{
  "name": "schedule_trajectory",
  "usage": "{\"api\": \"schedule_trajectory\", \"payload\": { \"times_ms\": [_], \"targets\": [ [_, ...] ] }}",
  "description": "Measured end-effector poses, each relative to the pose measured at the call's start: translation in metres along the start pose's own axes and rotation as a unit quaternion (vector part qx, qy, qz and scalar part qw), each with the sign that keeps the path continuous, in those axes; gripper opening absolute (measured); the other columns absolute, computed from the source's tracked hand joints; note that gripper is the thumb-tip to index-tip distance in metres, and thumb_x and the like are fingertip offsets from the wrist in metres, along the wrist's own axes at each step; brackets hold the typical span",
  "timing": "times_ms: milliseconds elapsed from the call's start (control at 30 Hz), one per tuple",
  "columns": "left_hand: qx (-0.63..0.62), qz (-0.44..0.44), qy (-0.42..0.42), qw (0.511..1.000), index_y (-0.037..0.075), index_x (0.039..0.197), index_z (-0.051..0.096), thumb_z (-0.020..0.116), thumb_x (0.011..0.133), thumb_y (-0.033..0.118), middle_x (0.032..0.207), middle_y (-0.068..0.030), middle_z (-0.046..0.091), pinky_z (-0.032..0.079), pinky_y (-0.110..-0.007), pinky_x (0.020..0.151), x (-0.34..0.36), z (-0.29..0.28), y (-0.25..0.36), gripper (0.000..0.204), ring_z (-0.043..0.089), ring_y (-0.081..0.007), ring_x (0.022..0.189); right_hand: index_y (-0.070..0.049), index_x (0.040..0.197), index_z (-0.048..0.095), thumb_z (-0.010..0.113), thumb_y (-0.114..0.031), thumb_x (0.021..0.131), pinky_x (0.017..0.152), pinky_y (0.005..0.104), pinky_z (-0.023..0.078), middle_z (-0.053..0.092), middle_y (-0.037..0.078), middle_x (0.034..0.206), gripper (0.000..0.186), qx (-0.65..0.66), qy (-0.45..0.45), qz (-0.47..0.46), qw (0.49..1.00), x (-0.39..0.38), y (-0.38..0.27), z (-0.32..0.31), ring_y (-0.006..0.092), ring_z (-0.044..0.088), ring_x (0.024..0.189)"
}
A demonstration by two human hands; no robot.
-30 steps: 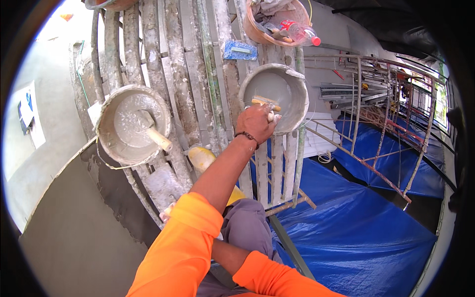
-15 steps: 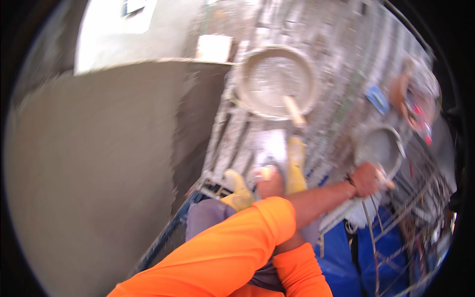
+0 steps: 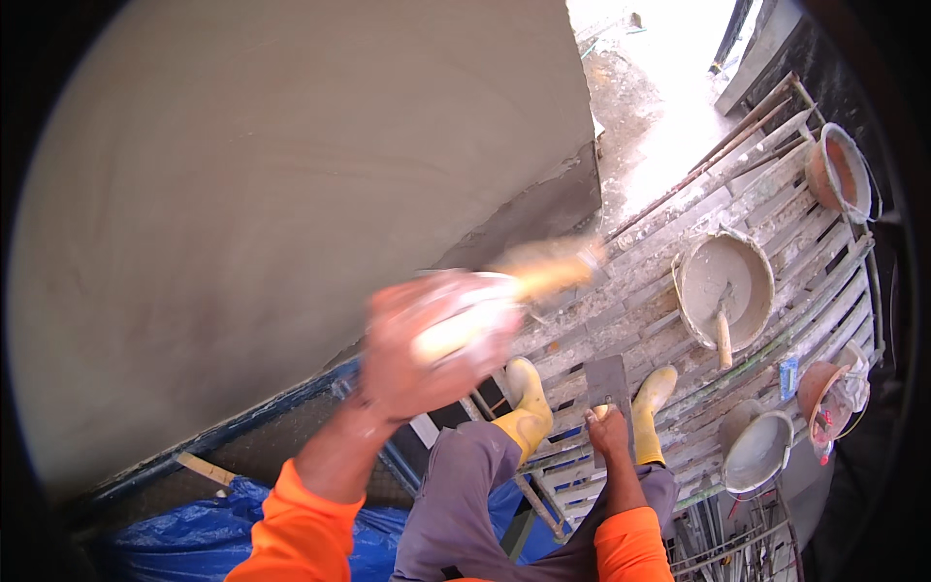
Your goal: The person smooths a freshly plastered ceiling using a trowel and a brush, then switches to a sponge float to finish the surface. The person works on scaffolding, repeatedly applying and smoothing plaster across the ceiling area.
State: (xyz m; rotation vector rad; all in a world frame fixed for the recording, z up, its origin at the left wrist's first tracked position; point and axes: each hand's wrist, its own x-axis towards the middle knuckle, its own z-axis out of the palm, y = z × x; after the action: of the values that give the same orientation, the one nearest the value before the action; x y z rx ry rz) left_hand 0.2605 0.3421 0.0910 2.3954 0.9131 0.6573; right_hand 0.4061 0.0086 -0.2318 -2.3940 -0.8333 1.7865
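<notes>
My left hand (image 3: 432, 339) is raised in front of the grey plastered wall (image 3: 291, 194), with its fingers wrapped round a blurred brush (image 3: 553, 276). The brush has a tan body and a paler tip pointing right. Lower down, between the yellow boots, my right hand (image 3: 609, 432) grips the pale handle of a plastering trowel (image 3: 608, 376). Its flat grey blade lies over the planks. To the right, a round basin (image 3: 698, 301) of grey mortar has a wooden-handled tool (image 3: 723, 339) standing in it.
Slatted scaffold planks (image 3: 630, 310) carry my boots. At the right are a bucket of greyish liquid (image 3: 756, 456), a reddish bucket with bags (image 3: 824, 398), a blue packet (image 3: 788, 378) and a far bucket (image 3: 839, 173). Blue tarpaulin (image 3: 184, 529) hangs below a blue rail (image 3: 194, 451).
My left hand has swung from beside the liquid bucket at the right across to the wall. The view has turned left, showing more wall. My right hand still holds the trowel.
</notes>
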Motion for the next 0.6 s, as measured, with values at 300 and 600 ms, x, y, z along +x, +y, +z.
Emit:
{"api": "schedule_trajectory", "payload": {
  "times_ms": [300, 600],
  "targets": [
    [0.164, -0.107, 0.073, 0.978, -0.002, 0.110, 0.069, 0.078, 0.081, 0.004, 0.088, -0.0172, 0.072, 0.055, -0.036, 0.058, -0.170, -0.124, 0.009, 0.031, 0.070, -0.0294, 0.067, 0.004, 0.101, 0.064, 0.070, -0.049, 0.092, 0.082, 0.0511, 0.052, 0.069, 0.032, 0.096, 0.055, -0.009, -0.016, -0.092, 0.996, -0.033, -0.108, -0.013, 0.0477, 0.068, 0.096],
    [-0.107, -0.405, 0.059, 0.906, -0.002, 0.100, 0.073, 0.075, 0.088, 0.008, 0.090, -0.0146, 0.075, 0.057, -0.034, 0.071, -0.228, 0.017, -0.062, 0.016, 0.075, -0.0253, 0.079, 0.001, 0.085, 0.060, 0.073, -0.045, 0.091, 0.067, 0.0475, 0.047, 0.063, 0.022, 0.076, 0.048, -0.084, -0.072, -0.377, 0.920, 0.050, -0.239, -0.100, 0.0431, 0.058, 0.071]
  ]
}}
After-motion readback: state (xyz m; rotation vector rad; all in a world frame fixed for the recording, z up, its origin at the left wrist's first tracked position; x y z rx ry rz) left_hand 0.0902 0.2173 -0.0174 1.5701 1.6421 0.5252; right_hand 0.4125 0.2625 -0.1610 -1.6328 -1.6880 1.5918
